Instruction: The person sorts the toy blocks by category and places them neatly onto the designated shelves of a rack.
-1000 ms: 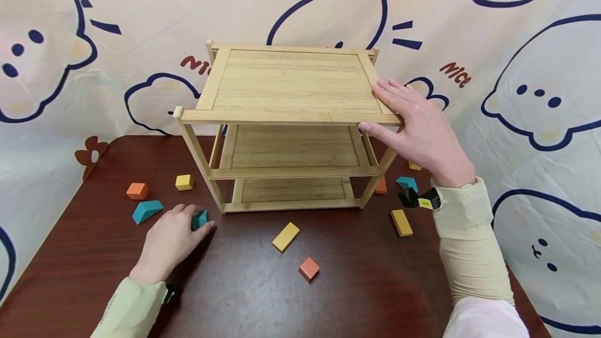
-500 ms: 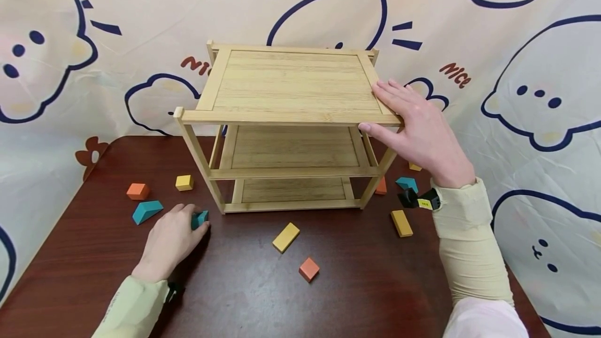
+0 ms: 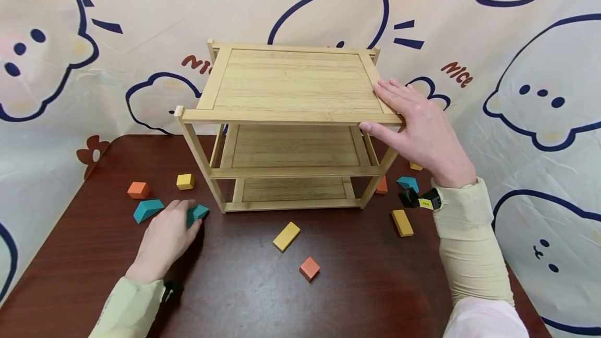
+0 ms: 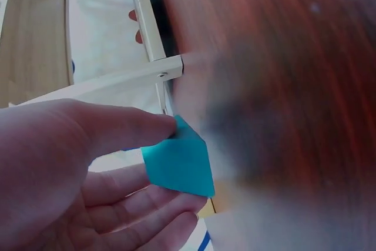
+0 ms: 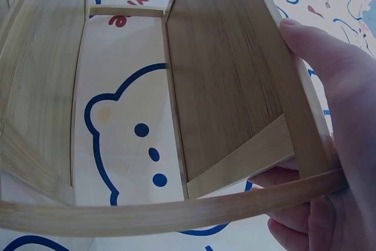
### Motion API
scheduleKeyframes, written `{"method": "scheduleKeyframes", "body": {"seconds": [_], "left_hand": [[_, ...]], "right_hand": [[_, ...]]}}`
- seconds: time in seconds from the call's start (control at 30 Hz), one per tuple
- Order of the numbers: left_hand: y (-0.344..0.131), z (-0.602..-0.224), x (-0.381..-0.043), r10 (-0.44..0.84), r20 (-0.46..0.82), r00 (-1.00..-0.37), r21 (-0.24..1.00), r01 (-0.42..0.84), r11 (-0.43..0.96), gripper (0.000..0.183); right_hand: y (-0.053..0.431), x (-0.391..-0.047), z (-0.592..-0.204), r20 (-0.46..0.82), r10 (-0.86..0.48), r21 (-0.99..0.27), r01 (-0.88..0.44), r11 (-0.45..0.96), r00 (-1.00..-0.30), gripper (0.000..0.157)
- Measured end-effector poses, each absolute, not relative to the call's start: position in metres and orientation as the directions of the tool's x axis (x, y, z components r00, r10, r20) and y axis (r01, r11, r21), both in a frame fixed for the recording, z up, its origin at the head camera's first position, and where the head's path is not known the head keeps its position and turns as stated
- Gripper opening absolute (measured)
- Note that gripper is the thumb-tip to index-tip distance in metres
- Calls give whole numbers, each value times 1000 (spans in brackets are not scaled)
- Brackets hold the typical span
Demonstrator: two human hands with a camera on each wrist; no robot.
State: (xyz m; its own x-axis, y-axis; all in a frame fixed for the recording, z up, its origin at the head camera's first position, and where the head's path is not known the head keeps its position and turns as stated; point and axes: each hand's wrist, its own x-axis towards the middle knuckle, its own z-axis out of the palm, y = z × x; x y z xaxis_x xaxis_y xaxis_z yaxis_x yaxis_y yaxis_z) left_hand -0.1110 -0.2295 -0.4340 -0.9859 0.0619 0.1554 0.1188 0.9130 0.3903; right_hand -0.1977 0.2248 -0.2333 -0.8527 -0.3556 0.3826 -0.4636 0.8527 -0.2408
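Observation:
My left hand [image 3: 161, 239] pinches a small teal block [image 3: 197, 214] with slanted faces, low over the table left of a wooden shelf rack [image 3: 300, 82]. In the left wrist view, the thumb lies on one side of the teal block [image 4: 179, 163] and fingers lie under it. My right hand [image 3: 422, 129] rests on the rack's top right corner. Its fingers lie straight over the top board, with the thumb at the front edge. In the right wrist view, the thumb [image 5: 323, 45] touches the rack's edge and the fingers are partly hidden behind a rail.
Near the left hand lie an orange block [image 3: 138, 190], a teal wedge [image 3: 147, 210] and a yellow block [image 3: 185, 181]. A yellow block [image 3: 286, 237] and an orange cube [image 3: 309, 268] lie before the rack. Several more blocks lie at right, and a patterned cloth [image 3: 530, 67] hangs behind.
My left hand has shifted slightly left, and the teal block between its fingers has turned, showing more of its slanted shape. My right hand and the rack stay in place.

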Motion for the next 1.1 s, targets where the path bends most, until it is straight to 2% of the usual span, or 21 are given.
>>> {"method": "scheduleKeyframes", "body": {"seconds": [0.73,0.97,1.1], "left_hand": [[-241,-422,-111,74,195,-978,472,160,867,37],[-242,-417,-112,71,149,-986,535,141,833,39],[-242,-415,-110,88,179,-980,537,172,826,37]], "right_hand": [[225,-197,-234,391,-343,-256,-459,851,-854,77],[225,-198,-234,400,-343,-256,-463,848,-850,77],[225,-198,-234,402,-341,-259,-463,848,-850,77]]}}
